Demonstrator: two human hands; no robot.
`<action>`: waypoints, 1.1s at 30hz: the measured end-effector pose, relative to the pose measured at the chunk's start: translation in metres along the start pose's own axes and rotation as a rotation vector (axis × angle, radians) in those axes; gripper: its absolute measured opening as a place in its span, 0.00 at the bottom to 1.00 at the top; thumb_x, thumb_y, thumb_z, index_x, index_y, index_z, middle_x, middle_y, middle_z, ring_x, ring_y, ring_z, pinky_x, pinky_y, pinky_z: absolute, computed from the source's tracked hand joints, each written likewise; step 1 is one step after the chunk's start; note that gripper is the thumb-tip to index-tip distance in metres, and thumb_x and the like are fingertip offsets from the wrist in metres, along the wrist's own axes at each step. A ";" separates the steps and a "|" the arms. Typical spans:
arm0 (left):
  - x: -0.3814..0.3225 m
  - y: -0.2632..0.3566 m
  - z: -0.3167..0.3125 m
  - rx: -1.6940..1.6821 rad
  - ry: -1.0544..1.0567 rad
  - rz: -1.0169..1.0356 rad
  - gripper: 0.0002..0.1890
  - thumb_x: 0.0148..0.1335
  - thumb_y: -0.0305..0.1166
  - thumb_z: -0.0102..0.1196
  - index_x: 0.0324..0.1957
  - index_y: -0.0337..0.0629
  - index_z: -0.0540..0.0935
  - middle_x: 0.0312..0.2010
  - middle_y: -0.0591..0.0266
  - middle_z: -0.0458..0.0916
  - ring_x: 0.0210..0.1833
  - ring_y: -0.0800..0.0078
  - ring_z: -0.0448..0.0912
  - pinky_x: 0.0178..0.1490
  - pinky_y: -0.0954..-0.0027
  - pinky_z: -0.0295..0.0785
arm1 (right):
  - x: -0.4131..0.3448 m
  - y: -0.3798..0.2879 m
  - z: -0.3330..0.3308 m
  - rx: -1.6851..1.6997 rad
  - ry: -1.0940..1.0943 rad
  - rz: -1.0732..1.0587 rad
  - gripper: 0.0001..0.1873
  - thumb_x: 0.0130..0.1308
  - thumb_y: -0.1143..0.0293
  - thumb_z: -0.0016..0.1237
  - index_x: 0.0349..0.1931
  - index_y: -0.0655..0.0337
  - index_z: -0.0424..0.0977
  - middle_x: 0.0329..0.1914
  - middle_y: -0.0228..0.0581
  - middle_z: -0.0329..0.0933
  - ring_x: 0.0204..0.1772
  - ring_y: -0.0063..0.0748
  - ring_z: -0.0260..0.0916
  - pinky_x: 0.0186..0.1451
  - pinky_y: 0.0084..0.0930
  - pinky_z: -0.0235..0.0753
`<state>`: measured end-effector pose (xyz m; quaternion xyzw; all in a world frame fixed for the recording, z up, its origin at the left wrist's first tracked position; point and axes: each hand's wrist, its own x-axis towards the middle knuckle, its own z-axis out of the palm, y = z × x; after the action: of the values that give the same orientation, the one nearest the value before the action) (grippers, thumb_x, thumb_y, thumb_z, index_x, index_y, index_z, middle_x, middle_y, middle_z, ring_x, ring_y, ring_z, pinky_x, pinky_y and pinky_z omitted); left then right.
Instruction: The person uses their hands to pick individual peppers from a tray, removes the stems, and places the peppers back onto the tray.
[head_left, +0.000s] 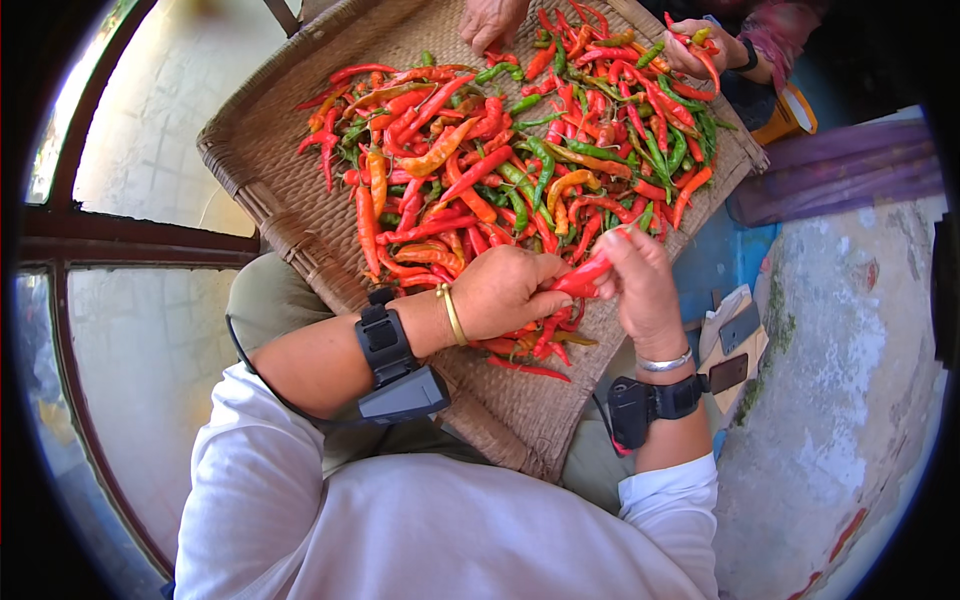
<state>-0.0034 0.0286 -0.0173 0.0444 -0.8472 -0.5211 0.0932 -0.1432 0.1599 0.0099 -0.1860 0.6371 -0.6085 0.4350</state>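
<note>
A red chili pepper (581, 280) is held between my two hands near the front part of a woven tray. My left hand (510, 289), with a gold-coloured bangle at its wrist, grips the pepper's left end. At the other end, the thumb and fingers of my right hand (637, 277) are closed on it; a silver-coloured bangle circles that wrist. Below and beyond both hands, a heap of red, orange and green chili peppers (450, 172) covers much of the woven tray (277, 187). Some red peppers (529, 367) lie under and just in front of my left hand.
Across the tray, another person's hand (491, 22) touches peppers, and a hand (694, 49) at the far right holds several. Two phones (739, 328) lie on cardboard to the right. A framed glass pane (150, 217) stands left, a worn wall or floor surface (847, 337) right.
</note>
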 end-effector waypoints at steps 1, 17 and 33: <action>0.000 0.000 0.000 0.061 -0.014 -0.005 0.09 0.56 0.32 0.58 0.35 0.37 0.78 0.22 0.51 0.76 0.28 0.52 0.77 0.31 0.59 0.71 | 0.002 -0.001 -0.004 0.069 0.016 -0.016 0.13 0.66 0.61 0.46 0.27 0.60 0.70 0.17 0.29 0.68 0.17 0.17 0.61 0.21 0.14 0.61; 0.018 -0.018 -0.024 0.717 0.075 -0.097 0.14 0.54 0.36 0.56 0.42 0.44 0.77 0.29 0.58 0.76 0.29 0.57 0.78 0.30 0.59 0.74 | 0.000 -0.006 -0.006 -0.090 -0.068 0.072 0.11 0.62 0.61 0.52 0.30 0.58 0.73 0.22 0.23 0.70 0.21 0.10 0.64 0.24 0.09 0.65; 0.016 -0.023 -0.019 0.768 -0.136 -0.149 0.18 0.55 0.37 0.55 0.49 0.46 0.76 0.34 0.55 0.77 0.31 0.57 0.79 0.31 0.59 0.75 | 0.033 -0.023 -0.057 0.448 0.210 -0.204 0.15 0.69 0.64 0.43 0.50 0.63 0.68 0.37 0.42 0.79 0.35 0.27 0.78 0.33 0.22 0.77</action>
<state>-0.0156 -0.0014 -0.0279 0.1025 -0.9792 -0.1736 -0.0245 -0.2130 0.1652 0.0137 -0.0842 0.5061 -0.7911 0.3330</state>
